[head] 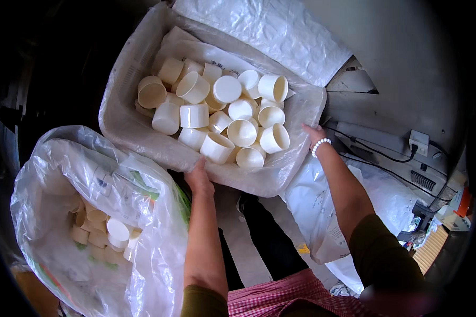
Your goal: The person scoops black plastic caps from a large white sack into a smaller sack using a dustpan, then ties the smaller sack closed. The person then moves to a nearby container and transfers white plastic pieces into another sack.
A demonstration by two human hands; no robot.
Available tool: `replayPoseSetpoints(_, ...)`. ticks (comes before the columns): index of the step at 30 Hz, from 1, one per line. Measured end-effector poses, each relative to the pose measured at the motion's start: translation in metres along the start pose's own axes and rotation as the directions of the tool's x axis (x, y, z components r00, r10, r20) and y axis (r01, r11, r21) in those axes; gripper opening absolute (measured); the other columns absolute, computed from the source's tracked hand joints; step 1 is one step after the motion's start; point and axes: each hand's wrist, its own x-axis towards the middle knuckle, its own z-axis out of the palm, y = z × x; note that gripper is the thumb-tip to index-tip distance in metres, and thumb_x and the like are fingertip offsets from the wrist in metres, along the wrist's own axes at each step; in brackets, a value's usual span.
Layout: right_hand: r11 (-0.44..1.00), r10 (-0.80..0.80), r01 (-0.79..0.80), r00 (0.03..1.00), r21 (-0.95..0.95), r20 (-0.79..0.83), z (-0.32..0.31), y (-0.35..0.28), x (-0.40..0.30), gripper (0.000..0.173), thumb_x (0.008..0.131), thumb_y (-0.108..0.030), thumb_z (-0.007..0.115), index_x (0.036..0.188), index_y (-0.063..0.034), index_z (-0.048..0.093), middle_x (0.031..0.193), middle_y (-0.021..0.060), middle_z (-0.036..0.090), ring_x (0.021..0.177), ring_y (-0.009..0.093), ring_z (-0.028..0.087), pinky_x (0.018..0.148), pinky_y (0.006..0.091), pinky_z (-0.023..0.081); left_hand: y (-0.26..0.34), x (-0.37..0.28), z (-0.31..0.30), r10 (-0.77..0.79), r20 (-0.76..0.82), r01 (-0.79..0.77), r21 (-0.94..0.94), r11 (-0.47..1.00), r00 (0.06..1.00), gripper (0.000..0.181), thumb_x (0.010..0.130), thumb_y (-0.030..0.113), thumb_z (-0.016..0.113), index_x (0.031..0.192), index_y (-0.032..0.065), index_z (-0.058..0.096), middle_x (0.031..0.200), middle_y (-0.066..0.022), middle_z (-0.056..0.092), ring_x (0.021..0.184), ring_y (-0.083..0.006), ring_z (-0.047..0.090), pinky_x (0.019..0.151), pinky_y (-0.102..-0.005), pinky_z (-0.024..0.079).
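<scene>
Both of my hands hold a large basket lined with translucent plastic (pixel 257 184), which stays tilted in front of me. My left hand (pixel 200 177) grips its near rim, and my right hand (pixel 314 136), with a white bead bracelet at the wrist, grips the rim at its right end. Fingers of both hands are partly hidden by the rim. Inside lie several cream-white plastic caps (pixel 242 132), some with the hollow side up, some closed side up, over a printed sack sheet. Below left, an open plastic-lined bag (pixel 158 237) contains more such caps (pixel 118 230).
A white plastic sheet (pixel 269 31) lies beyond the basket. Filled white plastic bags (pixel 321 222) stand to the right, under a grey machine panel with a plug (pixel 419 138) and black cables (pixel 384 158). Grey floor shows between my legs and the bags.
</scene>
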Motion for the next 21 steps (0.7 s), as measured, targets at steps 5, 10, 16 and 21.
replayPoseSetpoints(5,0.981,-0.135,0.147,0.986,0.125,-0.103,-0.021,0.024,-0.059,0.051,0.068,-0.007,0.069,0.116,-0.0016,0.054,0.106,0.0107,0.062,0.094,0.024,0.06,0.083,0.0374,0.047,0.045,-0.035,-0.011,-0.149,-0.015,0.149,0.044,0.988,0.989,0.054,0.07,0.002,0.061,0.121,-0.0052,0.046,0.113,-0.0134,0.056,0.098,-0.0267,0.056,0.08,-0.0387,0.048)
replayPoseSetpoints(10,0.92,-0.164,0.197,0.979,0.338,-0.123,-0.065,-0.006,-0.195,0.053,0.07,-0.002,0.065,0.121,-0.0012,0.05,0.108,0.0104,0.06,0.095,0.023,0.058,0.084,0.0358,0.047,0.064,-0.093,-0.071,-0.125,-0.001,0.125,0.057,0.991,0.992,0.046,0.07,0.002,0.061,0.114,-0.006,0.049,0.104,-0.0144,0.057,0.087,-0.0253,0.058,0.069,-0.0357,0.049)
replayPoseSetpoints(16,0.923,-0.283,0.317,0.944,0.217,-0.171,-0.167,-0.096,-0.342,0.051,0.073,0.002,0.062,0.122,0.001,0.047,0.107,0.0111,0.06,0.088,0.022,0.06,0.08,0.0323,0.049,0.098,-0.244,-0.098,-0.23,0.14,0.245,-0.093,0.965,0.963,0.028,0.073,-0.002,0.059,0.101,-0.0029,0.055,0.088,-0.0087,0.06,0.075,-0.0215,0.059,0.063,-0.0328,0.05)
replayPoseSetpoints(21,0.834,-0.535,0.543,0.84,0.096,-0.095,-0.2,-0.162,-0.464,0.053,0.078,-0.005,0.057,0.128,0.0023,0.04,0.115,0.0151,0.056,0.098,0.026,0.059,0.088,0.0376,0.047,0.128,-0.315,-0.127,-0.259,0.325,0.33,-0.186,0.925,0.91,0.034,0.077,-0.003,0.058,0.111,-0.0062,0.053,0.1,-0.0128,0.062,0.088,-0.0256,0.061,0.08,-0.037,0.051)
